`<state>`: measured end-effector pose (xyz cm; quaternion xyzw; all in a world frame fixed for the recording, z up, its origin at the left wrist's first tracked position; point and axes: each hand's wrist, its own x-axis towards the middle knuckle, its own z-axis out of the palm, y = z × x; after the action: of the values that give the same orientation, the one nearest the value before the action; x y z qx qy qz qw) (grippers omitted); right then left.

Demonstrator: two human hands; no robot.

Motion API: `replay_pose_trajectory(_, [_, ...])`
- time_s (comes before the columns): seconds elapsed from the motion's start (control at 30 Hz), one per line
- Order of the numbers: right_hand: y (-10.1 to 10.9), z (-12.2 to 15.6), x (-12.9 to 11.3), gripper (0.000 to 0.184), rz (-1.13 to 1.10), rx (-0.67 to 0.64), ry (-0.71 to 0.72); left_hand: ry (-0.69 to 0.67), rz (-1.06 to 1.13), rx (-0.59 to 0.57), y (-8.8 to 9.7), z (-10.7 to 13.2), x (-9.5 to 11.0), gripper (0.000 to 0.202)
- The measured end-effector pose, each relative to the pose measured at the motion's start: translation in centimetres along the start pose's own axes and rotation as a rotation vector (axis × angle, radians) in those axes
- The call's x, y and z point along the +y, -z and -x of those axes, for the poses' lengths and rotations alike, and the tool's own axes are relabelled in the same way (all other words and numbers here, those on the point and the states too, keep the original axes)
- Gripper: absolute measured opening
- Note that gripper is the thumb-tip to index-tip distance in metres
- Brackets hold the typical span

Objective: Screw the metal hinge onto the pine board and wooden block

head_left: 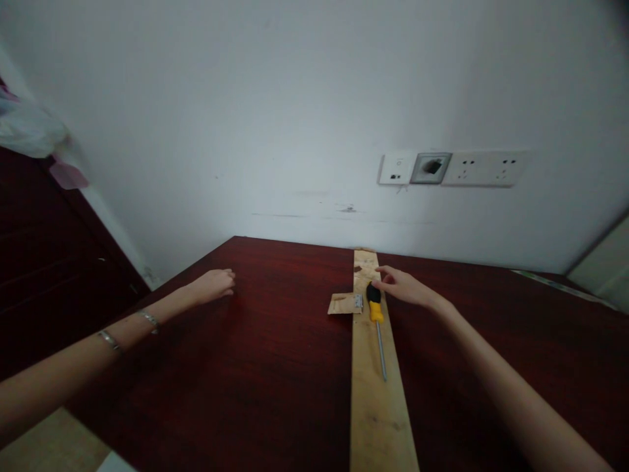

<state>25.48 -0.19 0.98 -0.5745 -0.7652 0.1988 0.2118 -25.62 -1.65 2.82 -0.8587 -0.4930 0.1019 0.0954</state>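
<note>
Okay, white wall (295, 98) behind the plank, which butts up against it at its far end. Dark red table (275, 367) under the plank. The plank (378, 413) itself is pale wood, long and narrow, lying flat and running from the wall toward the camera, right of table centre. Dark cabinet (39, 262) well left of the plank, off the table edge. Row of socket plates (452, 168) on the wall, above the plank and a bit right of it.

Left hand (213, 286) well left of the plank, resting on the bare table, fingers loosely curled, holding nothing. Right hand (403, 286) at the plank's right edge near the far end, loosely open, fingertips touching the black butt of the screwdriver handle, not wrapped around it.

Screwdriver (376, 314) lies on the plank, yellow-black handle toward the wall, metal shaft pointing to the camera. Small wood block (343, 303) touches the plank's left edge, a metal hinge (358, 302) at the joint. Two bracelets (109, 339) on the left forearm.
</note>
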Motion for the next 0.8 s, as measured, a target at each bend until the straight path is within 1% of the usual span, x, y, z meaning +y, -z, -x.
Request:
replay_pose_trajectory(0.03, [0.1, 0.2, -0.3, 0.051, 0.000, -0.012, -0.023, -0.057, 0.033, 0.024, 0.8, -0.7, 1.2, 0.015])
replay_pose_trajectory(0.1, [0.3, 0.5, -0.8, 0.057, -0.007, -0.053, -0.082, -0.141, 0.113, 0.070, 2.4, -2.3, 4.2, 0.019])
replay_pose_trajectory(0.13, [0.3, 0.6, -1.0, 0.061, -0.021, -0.086, -0.112, -0.173, 0.160, 0.098, 3.1, -3.2, 6.0, 0.026])
replay_pose_trajectory(0.2, [0.2, 0.8, -1.6, 0.071, -0.057, -0.158, -0.162, -0.221, 0.265, 0.145, 4.4, -4.9, 9.6, 0.046])
replay_pose_trajectory(0.27, [0.0, 1.0, -2.1, 0.079, -0.081, -0.204, -0.191, -0.271, 0.363, 0.156, 5.3, -6.6, 13.0, 0.063])
replay_pose_trajectory(0.3, [-0.1, 1.1, -2.4, 0.080, -0.084, -0.218, -0.194, -0.306, 0.415, 0.154, 5.6, -7.4, 14.4, 0.070])
replay_pose_trajectory(0.37, [-0.3, 1.2, -2.8, 0.076, -0.088, -0.238, -0.191, -0.369, 0.514, 0.156, 5.8, -9.1, 16.8, 0.080])
replay_pose_trajectory(0.47, [-0.6, 1.2, -3.0, 0.065, -0.118, -0.258, -0.209, -0.429, 0.591, 0.104, 5.9, -11.5, 19.0, 0.090])
replay_pose_trajectory(0.57, [-0.9, 1.1, -3.1, 0.060, -0.175, -0.277, -0.252, -0.458, 0.604, 0.079, 5.7, -13.2, 20.4, 0.091])
replay_pose_trajectory(0.67, [-1.2, 1.0, -3.1, 0.059, -0.216, -0.284, -0.281, -0.481, 0.585, 0.069, 5.5, -14.0, 21.2, 0.088])
replay_pose_trajectory(0.8, [-1.3, 1.0, -3.2, 0.063, -0.267, -0.243, -0.294, -0.495, 0.601, 0.058, 4.9, -14.5, 21.6, 0.088])
